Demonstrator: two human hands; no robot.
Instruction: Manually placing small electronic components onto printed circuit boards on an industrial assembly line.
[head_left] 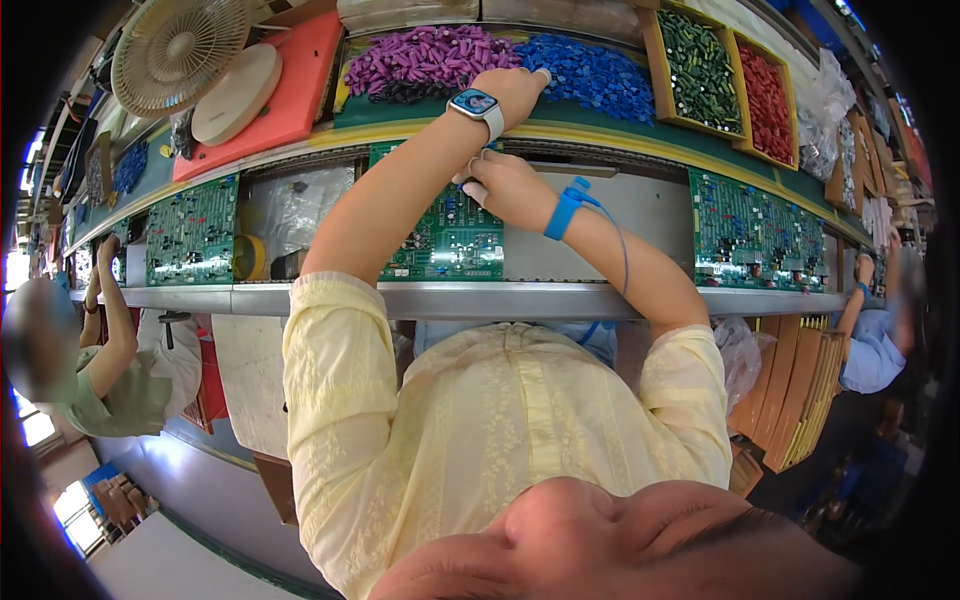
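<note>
My left hand, with a watch at its wrist, reaches across to where the loose purple parts meet the loose blue parts. Its fingers are curled together at the blue heap; whatever they hold is hidden. Below it, my right hand is over a green circuit board, fingertips pinched and pale-covered. What sits in that pinch is too small to make out. A blue wrist strap with a cord circles my right wrist. My left forearm covers part of the board.
Boxes of green parts and red parts stand at the far right. More boards lie along the line, behind a metal rail. A fan stands far left. Other people work at both sides.
</note>
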